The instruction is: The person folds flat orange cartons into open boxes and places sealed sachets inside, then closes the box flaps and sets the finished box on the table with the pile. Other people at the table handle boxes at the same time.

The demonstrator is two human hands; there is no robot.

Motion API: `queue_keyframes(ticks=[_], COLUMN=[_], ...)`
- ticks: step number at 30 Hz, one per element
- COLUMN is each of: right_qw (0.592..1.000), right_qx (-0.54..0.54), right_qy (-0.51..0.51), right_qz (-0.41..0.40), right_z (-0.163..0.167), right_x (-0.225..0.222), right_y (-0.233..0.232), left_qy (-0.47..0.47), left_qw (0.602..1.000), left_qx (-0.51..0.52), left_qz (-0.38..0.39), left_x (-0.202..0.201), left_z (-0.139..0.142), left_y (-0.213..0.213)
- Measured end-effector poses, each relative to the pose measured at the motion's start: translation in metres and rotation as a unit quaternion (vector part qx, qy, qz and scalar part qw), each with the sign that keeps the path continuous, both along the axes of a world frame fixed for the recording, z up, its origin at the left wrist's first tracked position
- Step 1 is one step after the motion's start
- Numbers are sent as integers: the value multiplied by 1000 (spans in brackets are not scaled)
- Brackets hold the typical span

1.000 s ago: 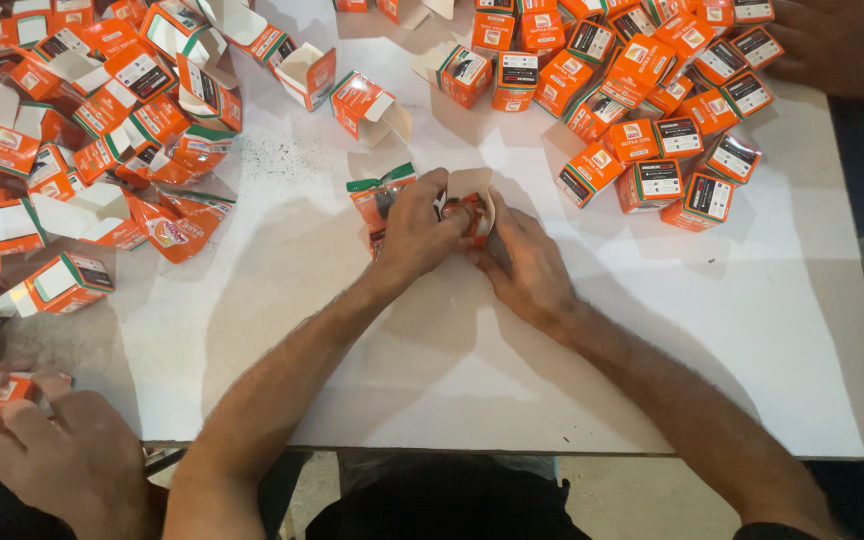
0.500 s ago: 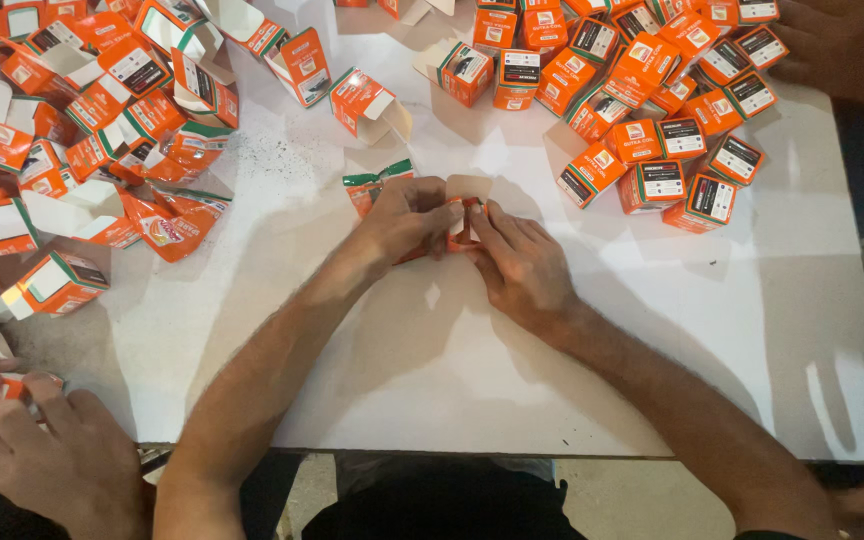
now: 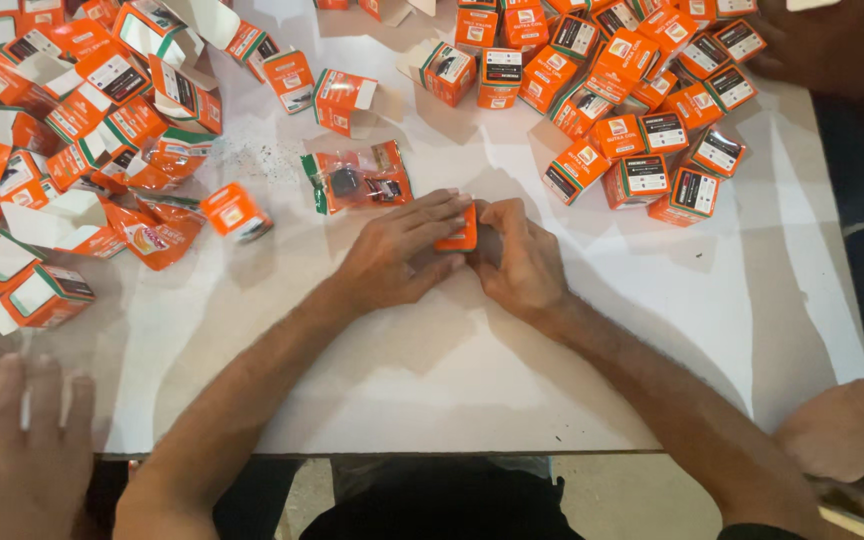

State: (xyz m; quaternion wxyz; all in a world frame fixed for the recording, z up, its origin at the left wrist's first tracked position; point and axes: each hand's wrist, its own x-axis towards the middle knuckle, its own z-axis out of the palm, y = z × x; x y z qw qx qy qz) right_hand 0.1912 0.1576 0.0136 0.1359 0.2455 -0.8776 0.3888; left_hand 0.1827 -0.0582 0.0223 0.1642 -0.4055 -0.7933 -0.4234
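In the middle of the white table, my left hand and my right hand close together around one small orange box. Only a strip of the box shows between the fingers. Just beyond my left hand lies a clear plastic packet with orange and green print and a dark part inside; no hand touches it. A single closed orange box rests to the left of it.
A heap of open orange boxes fills the far left. Closed orange boxes crowd the far right. Another person's hand rests at the near left edge, another's arm at the near right, a third at the far right.
The packet that was under my hands now lies free on the table beyond them. My hands have shifted nearer to me with the small box. The other person's near-left hand has flattened.
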Motion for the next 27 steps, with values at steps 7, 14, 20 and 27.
queue_keyframes(ticks=[7, 14, 20, 27], right_qw=[999, 995, 969, 957], right_qx=[1, 64, 117, 108], right_qy=[25, 69, 173, 265], right_qz=[31, 33, 132, -58], right_z=[1, 0, 4, 25], right_x=[0, 2, -15, -53], right_y=[1, -1, 12, 16], left_qy=[-64, 55, 67, 136], left_qw=[997, 997, 996, 936], left_qx=[36, -48, 0, -153], left_qz=[25, 8, 58, 285], left_x=[-2, 3, 2, -90], left_z=[-1, 2, 11, 14], left_y=[2, -4, -15, -60])
